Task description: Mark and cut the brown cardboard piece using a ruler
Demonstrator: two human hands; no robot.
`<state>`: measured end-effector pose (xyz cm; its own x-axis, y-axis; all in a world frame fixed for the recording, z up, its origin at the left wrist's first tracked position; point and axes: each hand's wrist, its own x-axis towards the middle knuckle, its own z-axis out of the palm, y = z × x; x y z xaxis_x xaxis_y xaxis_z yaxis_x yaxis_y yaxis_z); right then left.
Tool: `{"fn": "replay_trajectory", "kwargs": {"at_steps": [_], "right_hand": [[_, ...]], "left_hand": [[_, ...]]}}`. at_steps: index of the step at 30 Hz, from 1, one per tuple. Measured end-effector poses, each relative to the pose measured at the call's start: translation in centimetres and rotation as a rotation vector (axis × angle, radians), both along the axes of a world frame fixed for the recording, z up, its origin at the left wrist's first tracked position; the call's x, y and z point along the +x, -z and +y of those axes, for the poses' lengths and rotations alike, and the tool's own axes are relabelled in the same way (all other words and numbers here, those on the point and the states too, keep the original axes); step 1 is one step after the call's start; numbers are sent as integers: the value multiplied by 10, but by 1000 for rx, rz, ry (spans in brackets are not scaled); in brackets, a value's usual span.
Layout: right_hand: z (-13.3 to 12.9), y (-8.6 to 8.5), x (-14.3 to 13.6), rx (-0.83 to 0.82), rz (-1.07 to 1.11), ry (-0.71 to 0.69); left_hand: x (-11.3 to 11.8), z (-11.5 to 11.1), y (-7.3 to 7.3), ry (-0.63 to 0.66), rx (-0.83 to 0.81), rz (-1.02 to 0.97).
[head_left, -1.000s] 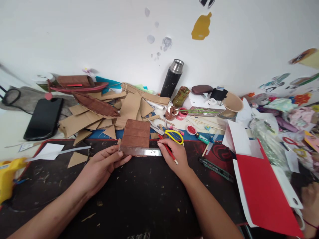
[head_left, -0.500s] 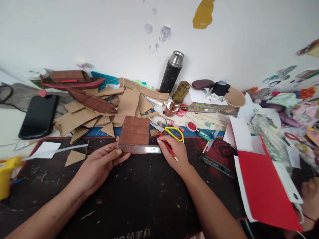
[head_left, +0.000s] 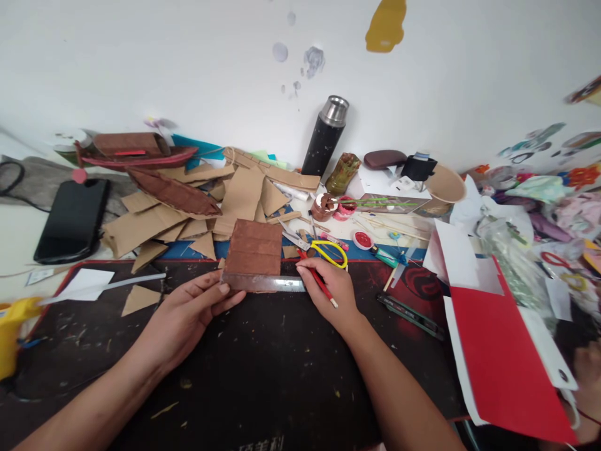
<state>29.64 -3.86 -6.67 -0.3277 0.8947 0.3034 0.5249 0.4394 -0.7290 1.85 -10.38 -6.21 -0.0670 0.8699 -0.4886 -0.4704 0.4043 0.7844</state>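
Note:
A square brown-painted cardboard piece (head_left: 256, 245) lies on the dark mat, with a clear-looking ruler (head_left: 267, 283) along its near edge. My left hand (head_left: 200, 307) is closed at the left end, its thumb on top of the ruler and its fingers at or under the edge. In my right hand (head_left: 330, 291) is a slim red pencil (head_left: 320, 285), held at a slant. That hand also rests by the ruler's right end. Yellow-handled scissors (head_left: 328, 252) lie just beyond my right hand, partly hidden by it.
Cardboard scraps (head_left: 145, 225) and brown model boats (head_left: 136, 153) pile up at the back left. A yellow glue gun (head_left: 14, 332) is at the left edge. Paint pots (head_left: 323, 207) and a black flask (head_left: 325, 138) stand behind. Red card (head_left: 509, 363) lies right, near another person's hand (head_left: 589, 363).
Both hands, the ruler and the brown piece keep nearly the same places. The camera view has shifted very slightly.

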Motion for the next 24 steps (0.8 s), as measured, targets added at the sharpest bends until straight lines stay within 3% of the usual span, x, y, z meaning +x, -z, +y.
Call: {"fn": "replay_trajectory", "kwargs": {"at_steps": [24], "right_hand": [[0, -1, 0, -19, 10, -3]], "left_hand": [[0, 0, -2, 8, -14, 13]]}}
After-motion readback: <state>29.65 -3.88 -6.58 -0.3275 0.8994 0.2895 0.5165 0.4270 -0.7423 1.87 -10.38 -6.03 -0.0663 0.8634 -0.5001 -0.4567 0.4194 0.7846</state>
